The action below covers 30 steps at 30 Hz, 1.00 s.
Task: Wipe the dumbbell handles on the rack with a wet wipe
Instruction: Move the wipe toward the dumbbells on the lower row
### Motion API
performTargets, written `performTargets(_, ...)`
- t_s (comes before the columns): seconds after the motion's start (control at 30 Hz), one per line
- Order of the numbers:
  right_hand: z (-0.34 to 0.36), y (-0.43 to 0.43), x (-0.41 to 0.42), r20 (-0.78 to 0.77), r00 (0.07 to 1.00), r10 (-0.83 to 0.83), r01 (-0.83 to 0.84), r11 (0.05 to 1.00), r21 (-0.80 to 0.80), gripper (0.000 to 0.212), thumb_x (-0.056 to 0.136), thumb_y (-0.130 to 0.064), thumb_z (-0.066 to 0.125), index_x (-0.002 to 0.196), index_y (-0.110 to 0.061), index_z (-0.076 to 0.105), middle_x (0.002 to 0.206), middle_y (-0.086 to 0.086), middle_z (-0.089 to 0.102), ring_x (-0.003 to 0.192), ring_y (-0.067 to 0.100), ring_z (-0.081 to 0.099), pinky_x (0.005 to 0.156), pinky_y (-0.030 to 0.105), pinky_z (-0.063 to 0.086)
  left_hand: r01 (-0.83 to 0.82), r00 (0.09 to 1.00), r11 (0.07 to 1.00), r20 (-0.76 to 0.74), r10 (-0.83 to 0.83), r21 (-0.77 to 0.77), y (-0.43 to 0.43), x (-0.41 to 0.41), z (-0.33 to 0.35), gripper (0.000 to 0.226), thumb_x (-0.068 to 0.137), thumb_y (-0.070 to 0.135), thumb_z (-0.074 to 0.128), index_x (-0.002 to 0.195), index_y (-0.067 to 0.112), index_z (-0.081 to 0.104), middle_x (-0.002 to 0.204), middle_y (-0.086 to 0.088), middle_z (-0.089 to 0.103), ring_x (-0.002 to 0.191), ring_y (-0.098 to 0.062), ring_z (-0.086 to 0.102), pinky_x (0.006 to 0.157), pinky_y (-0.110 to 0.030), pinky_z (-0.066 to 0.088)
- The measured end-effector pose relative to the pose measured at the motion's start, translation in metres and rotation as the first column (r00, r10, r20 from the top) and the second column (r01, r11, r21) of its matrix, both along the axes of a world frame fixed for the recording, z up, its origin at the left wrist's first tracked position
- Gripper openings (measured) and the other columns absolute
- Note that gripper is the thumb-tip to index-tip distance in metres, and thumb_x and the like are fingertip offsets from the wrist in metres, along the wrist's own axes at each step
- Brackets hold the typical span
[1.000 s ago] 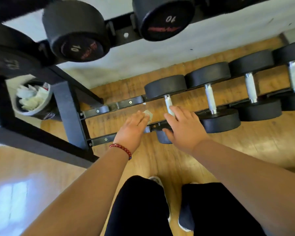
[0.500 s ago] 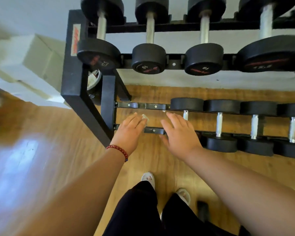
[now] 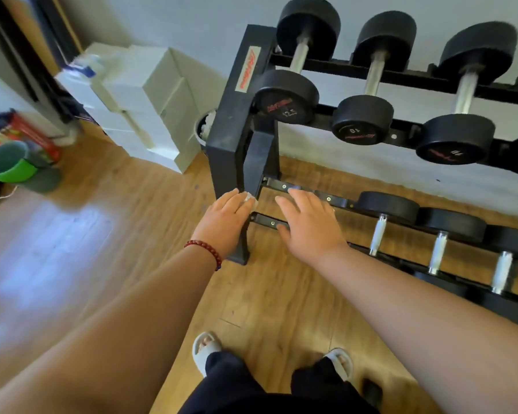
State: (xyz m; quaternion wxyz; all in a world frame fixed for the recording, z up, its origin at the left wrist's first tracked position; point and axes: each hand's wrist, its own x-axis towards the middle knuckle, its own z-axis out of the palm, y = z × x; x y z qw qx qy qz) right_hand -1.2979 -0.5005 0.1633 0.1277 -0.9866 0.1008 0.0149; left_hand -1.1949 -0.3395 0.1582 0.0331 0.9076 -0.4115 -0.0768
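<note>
Right hand (image 3: pixel 310 225) has left the bottom-row dumbbell handle (image 3: pixel 377 234), fingers spread, empty; left hand (image 3: pixel 225 219) pinches wet wipe (image 3: pixel 248 198) at fingertips; handles now right of both hands; wiping looks paused.

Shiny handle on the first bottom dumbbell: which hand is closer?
Right. The right hand is just left of that handle, over the rails; the left hand, holding the wipe, is farther left by the rack leg.

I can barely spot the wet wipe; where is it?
Head view, centre: the wet wipe peeks out at the left hand's fingertips, by the rack's end post.
</note>
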Motion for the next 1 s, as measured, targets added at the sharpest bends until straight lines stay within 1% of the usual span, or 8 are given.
performTargets(0.2, 0.014, 0.097, 0.076, -0.007, 1.0, 0.019, -0.019, 1.0, -0.007, 0.056, 0.099, -0.038, 0.045, 0.15, -0.022, 0.03, 0.155, 0.007, 0.026, 0.144, 0.026, 0.021, 0.113, 0.043, 0.024, -0.051, 0.998, 0.998, 0.042, 0.052, -0.032, 0.102, 0.067, 0.012, 0.067, 0.094, -0.006, 0.04, 0.154, 0.016, 0.022, 0.159, -0.006, 0.024, 0.148, -0.027, 0.013, 0.119, -0.037, 0.016)
performTargets(0.33, 0.023, 0.15, 0.123, 0.012, 1.0, 0.008, -0.007, 1.0, -0.005, 0.056, 0.099, -0.037, 0.046, 0.15, -0.021, 0.031, 0.155, 0.007, 0.026, 0.143, 0.026, 0.022, 0.113, 0.043, 0.024, -0.045, 0.998, 0.999, 0.037, 0.044, 0.027, 0.162, 0.112, 0.021, 0.068, 0.095, -0.003, 0.04, 0.155, 0.017, 0.016, 0.16, -0.004, 0.018, 0.149, -0.026, 0.008, 0.119, -0.038, 0.015)
performTargets(0.47, 0.031, 0.181, 0.168, 0.021, 0.999, 0.026, -0.026, 1.0, -0.006, 0.056, 0.098, -0.037, 0.047, 0.149, -0.019, 0.034, 0.153, 0.007, 0.032, 0.141, 0.026, 0.026, 0.111, 0.043, 0.027, -0.035, 0.999, 0.998, 0.041, 0.033, 0.047, 0.194, 0.149, 0.023, 0.067, 0.095, -0.003, 0.04, 0.155, 0.016, 0.015, 0.16, -0.004, 0.018, 0.149, -0.026, 0.009, 0.119, -0.037, 0.014)
performTargets(0.57, 0.034, 0.188, 0.196, 0.025, 0.998, 0.052, -0.052, 0.999, -0.011, 0.055, 0.098, -0.037, 0.047, 0.149, -0.018, 0.034, 0.15, 0.007, 0.035, 0.14, 0.026, 0.028, 0.109, 0.043, 0.028, -0.038, 0.999, 0.999, 0.03, 0.037, 0.03, 0.197, 0.173, 0.023, 0.066, 0.096, -0.001, 0.041, 0.155, 0.016, 0.017, 0.16, -0.005, 0.02, 0.149, -0.025, 0.01, 0.119, -0.037, 0.015)
performTargets(0.63, 0.036, 0.185, 0.215, 0.012, 0.997, 0.076, -0.076, 0.997, -0.034, 0.056, 0.098, -0.036, 0.047, 0.149, -0.017, 0.033, 0.151, 0.007, 0.035, 0.141, 0.026, 0.027, 0.11, 0.043, 0.027, -0.045, 0.998, 0.999, 0.04, 0.044, 0.03, 0.193, 0.192, 0.023, 0.065, 0.097, 0.002, 0.041, 0.155, 0.017, 0.015, 0.16, -0.004, 0.018, 0.149, -0.024, 0.008, 0.119, -0.036, 0.014)
performTargets(0.77, 0.035, 0.164, 0.263, -0.001, 0.99, 0.139, -0.138, 0.987, -0.087, 0.057, 0.097, -0.033, 0.048, 0.149, -0.016, 0.032, 0.15, 0.008, 0.035, 0.141, 0.027, 0.026, 0.11, 0.045, 0.026, -0.056, 0.996, 0.997, 0.068, 0.053, 0.049, 0.173, 0.235, 0.029, 0.064, 0.099, 0.005, 0.037, 0.155, 0.019, 0.009, 0.161, -0.001, 0.014, 0.149, -0.023, 0.005, 0.119, -0.034, 0.013)
performTargets(0.87, 0.034, 0.144, 0.302, 0.012, 0.988, 0.155, -0.152, 0.982, -0.115, 0.055, 0.096, -0.034, 0.049, 0.147, -0.016, 0.036, 0.146, 0.008, 0.04, 0.138, 0.028, 0.031, 0.108, 0.045, 0.029, -0.068, 0.994, 0.996, 0.089, 0.064, 0.049, 0.154, 0.27, 0.031, 0.064, 0.1, 0.005, 0.036, 0.155, 0.019, 0.009, 0.161, -0.001, 0.013, 0.149, -0.022, 0.005, 0.119, -0.034, 0.012)
performTargets(1.0, 0.036, 0.12, 0.344, 0.0, 0.985, 0.17, -0.169, 0.979, -0.115, 0.055, 0.097, -0.035, 0.048, 0.147, -0.016, 0.036, 0.144, 0.008, 0.041, 0.136, 0.027, 0.032, 0.108, 0.044, 0.029, -0.084, 0.993, 0.995, 0.087, 0.079, 0.053, 0.129, 0.31, 0.031, 0.064, 0.1, 0.005, 0.037, 0.155, 0.019, 0.009, 0.161, 0.0, 0.014, 0.149, -0.022, 0.004, 0.119, -0.033, 0.01)
